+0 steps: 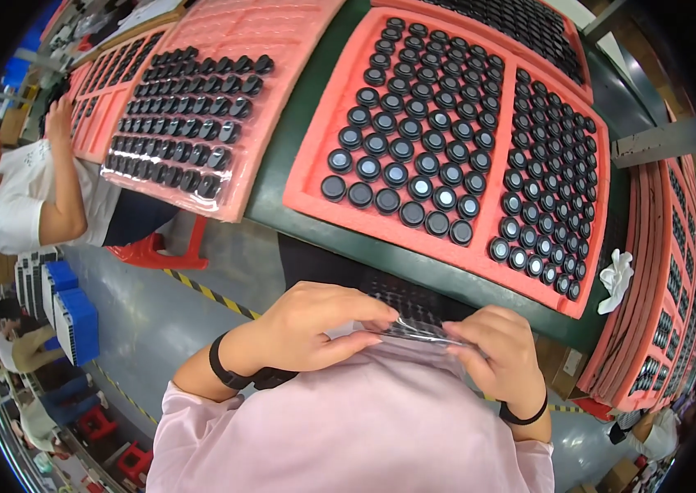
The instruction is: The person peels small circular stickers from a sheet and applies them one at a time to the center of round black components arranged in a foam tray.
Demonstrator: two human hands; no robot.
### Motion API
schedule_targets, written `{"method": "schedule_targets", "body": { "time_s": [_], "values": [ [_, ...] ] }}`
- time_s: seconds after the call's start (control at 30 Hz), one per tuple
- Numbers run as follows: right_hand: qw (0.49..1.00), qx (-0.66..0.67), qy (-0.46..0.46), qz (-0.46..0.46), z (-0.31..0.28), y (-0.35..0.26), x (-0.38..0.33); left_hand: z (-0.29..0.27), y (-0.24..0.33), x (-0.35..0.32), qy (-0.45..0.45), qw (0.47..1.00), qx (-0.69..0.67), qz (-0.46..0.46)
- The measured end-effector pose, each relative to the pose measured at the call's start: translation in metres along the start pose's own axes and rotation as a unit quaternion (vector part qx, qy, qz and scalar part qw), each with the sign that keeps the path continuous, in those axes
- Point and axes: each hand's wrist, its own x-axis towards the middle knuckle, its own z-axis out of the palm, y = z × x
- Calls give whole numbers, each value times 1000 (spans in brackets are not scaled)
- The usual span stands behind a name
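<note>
My left hand (311, 324) and my right hand (500, 353) are raised close in front of my chest, a short way apart. Between them stretches a thin, shiny piece of clear plastic film (418, 330), its two ends pinched between thumb and fingers. A dark dotted pattern shows just beyond the film; I cannot tell what it belongs to. Past my hands, on the green table (282, 209), lies a pink foam tray (302, 187) in two sections, filled with rows of round black caps (397, 175), several with grey centres.
Left of it is another pink tray (237, 37) with black parts under clear plastic. Stacked pink trays (623, 320) and a white glove (615, 279) are at the right. A co-worker (35, 197) sits far left near a red stool (163, 251). Blue crates (76, 320) stand on the floor.
</note>
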Motion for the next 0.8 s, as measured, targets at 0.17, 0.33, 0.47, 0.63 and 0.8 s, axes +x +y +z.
{"method": "schedule_targets", "body": {
  "time_s": [0.17,0.33,0.47,0.63,0.8],
  "values": [
    [995,15,15,94,-8,6,4,4,-12,18,-16,999,29,-6],
    [993,-97,54,41,-30,-3,29,6,-10,42,-22,999,22,-13],
    [996,-26,65,57,-9,2,41,10,-15,58,-50,998,28,1],
    [992,19,85,88,-4,13,31,18,-15,75,-26,1000,-6,-9],
    [989,24,89,116,-6,20,26,26,-26,79,-29,1000,4,-3]
  ]
}}
